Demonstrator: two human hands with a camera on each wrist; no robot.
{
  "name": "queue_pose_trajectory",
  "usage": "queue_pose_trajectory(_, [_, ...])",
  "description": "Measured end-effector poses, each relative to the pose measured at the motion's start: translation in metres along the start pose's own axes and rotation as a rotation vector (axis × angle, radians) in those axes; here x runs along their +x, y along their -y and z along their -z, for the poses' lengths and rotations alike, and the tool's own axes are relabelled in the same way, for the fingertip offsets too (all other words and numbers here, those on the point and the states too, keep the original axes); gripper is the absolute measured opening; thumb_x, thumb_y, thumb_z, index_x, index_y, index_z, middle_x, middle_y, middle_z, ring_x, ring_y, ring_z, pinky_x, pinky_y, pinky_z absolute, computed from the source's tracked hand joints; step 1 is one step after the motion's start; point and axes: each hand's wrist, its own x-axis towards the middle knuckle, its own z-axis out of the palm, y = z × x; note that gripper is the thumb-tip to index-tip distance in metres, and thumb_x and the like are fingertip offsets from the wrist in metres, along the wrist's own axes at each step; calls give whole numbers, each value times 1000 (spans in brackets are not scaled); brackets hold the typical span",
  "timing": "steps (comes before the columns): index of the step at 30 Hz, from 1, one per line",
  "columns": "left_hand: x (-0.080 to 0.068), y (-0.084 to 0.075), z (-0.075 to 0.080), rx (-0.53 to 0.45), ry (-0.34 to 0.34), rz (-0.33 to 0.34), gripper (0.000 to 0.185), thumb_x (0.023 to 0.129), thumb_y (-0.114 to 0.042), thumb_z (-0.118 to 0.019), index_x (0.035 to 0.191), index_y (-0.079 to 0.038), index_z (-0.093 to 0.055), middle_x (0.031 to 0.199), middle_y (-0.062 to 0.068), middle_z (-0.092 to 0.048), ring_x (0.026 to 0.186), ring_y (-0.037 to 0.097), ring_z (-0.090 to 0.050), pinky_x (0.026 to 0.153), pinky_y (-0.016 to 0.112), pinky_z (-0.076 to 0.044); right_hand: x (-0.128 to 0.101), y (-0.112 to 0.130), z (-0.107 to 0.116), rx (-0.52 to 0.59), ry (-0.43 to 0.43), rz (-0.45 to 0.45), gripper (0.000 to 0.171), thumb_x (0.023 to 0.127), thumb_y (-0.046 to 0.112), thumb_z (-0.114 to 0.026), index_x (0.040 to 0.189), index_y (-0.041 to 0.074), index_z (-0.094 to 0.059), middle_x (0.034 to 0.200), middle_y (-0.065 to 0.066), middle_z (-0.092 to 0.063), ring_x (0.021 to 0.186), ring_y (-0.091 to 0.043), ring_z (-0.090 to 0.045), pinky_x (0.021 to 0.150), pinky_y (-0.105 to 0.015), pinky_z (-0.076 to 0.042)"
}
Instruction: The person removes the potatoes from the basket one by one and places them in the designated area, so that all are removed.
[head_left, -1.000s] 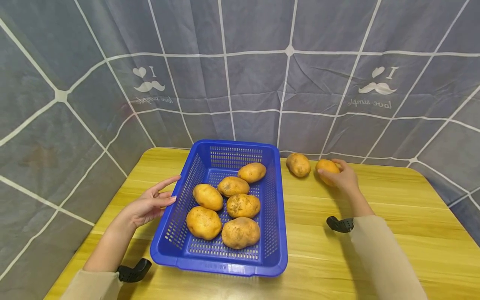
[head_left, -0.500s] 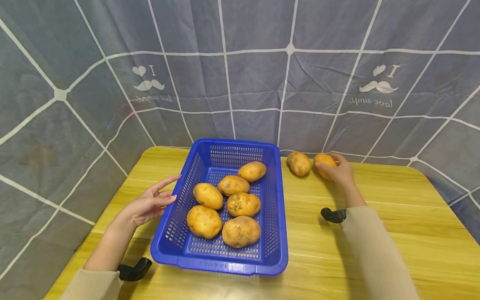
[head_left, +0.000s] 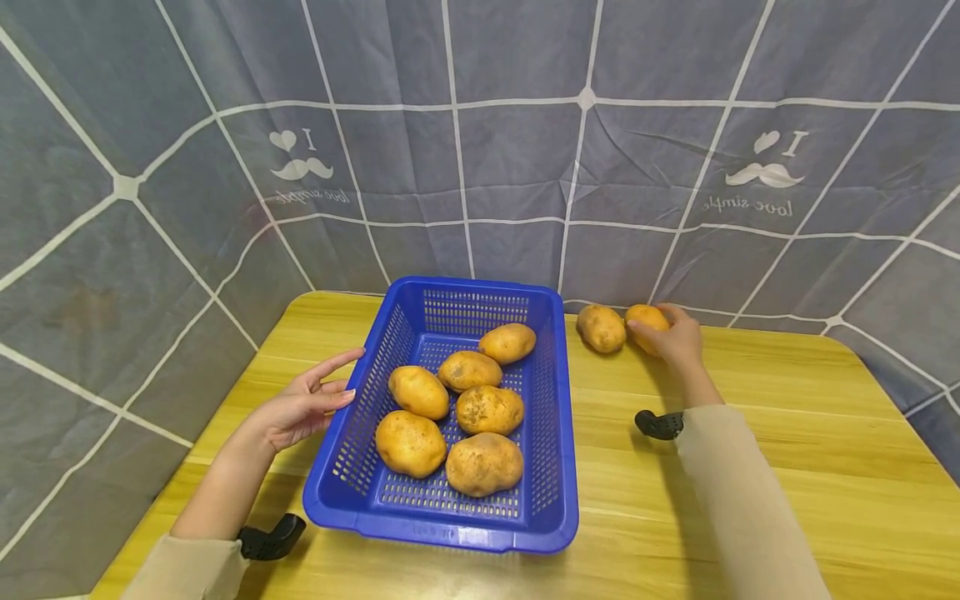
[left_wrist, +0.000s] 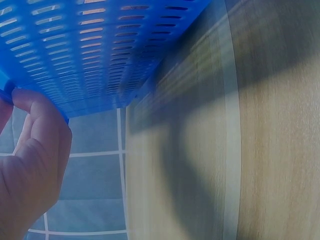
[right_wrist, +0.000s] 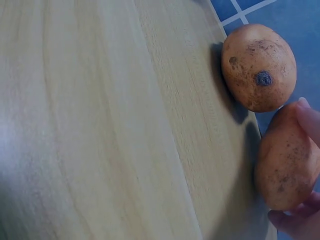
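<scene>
At the far right of the wooden table [head_left: 787, 433], close against the grey patterned cloth backdrop [head_left: 510, 167], the person's right hand [head_left: 678, 340] rests over a potato [head_left: 643, 321] — fingers curled round it, thumb side toward the basket. The right wrist view confirms the grip: fingertips [right_wrist: 310, 120] lie on the top and underside of that potato [right_wrist: 286, 160], which sits on the table edge. A second potato [head_left: 601, 327] lies just beside it on the table, nearly touching, and no hand is on it; the same one shows a dark spot in the wrist view [right_wrist: 259, 66].

Left of these stands a blue perforated basket [head_left: 551, 467], well apart from the held potato. Six potatoes lie inside it in a loose cluster — the nearest [head_left: 484, 464] toward the front wall, the farthest [head_left: 507, 342] toward the back.

The left hand [head_left: 300, 408] rests against the basket's left wall, fingers straight and spread, holding nothing. In the left wrist view a fingertip [left_wrist: 35, 130] touches the blue mesh [left_wrist: 100, 50].

Both sleeves are beige; a black wrist mount [head_left: 658, 424] shows at the right cuff.
</scene>
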Motion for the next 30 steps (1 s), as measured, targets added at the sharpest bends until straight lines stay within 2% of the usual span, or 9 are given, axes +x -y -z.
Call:
queue_pose_trajectory(14, [0, 0, 2, 8, 4, -7, 55, 93, 10, -43, 135, -25, -43, 112, 12, -62, 94, 23, -65, 79, 36, -55, 2, 2, -2, -19, 2, -8, 70, 85, 35, -67, 135, -5, -41, 134, -30, -40, 123, -44, -37, 102, -51, -34])
queue_pose_trajectory(24, [-1, 1, 1, 5, 2, -1, 54, 93, 9, -44, 135, -25, -43, 113, 12, -62, 94, 23, -65, 79, 36, -55, -1, 2, 6, -41, 34, 56, 65, 86, 31, -66, 133, -7, -42, 124, -35, -46, 109, -45, -47, 90, -50, -42])
queue_pose_trajectory(30, [-1, 1, 1, -3, 1, -2, 54, 93, 10, -44, 135, -25, -42, 112, 11, -63, 94, 23, -65, 79, 36, -55, -3, 2, 14, -40, 84, 75, 63, 88, 33, -64, 132, -7, -42, 128, -35, -43, 114, -48, -43, 92, -53, -41])
